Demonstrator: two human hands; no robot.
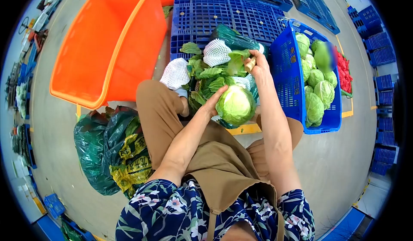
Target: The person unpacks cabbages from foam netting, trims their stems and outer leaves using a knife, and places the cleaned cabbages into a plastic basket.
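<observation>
A pale green cabbage [235, 105] rests against my left hand [211, 103], whose fingers lie along its upper left side. Above and to the right, my right hand [257, 64] is closed around a loose cabbage leaf [238, 63], gripping it near its thick pale stem end. Between and beyond my hands lies a heap of green outer leaves [211, 75]. White foam nets [216, 52] sit at the back of the heap, with another white net [175, 73] on its left. A dark green plastic bag [234, 38] lies behind the leaves.
At the right stands a blue crate [286, 75] holding several cabbages [324, 92], with red netting [344, 73] beyond it. A large orange bin [116, 47] is at the upper left. Blue pallets [206, 17] lie ahead. Green and yellow plastic bags [97, 146] sit at the lower left.
</observation>
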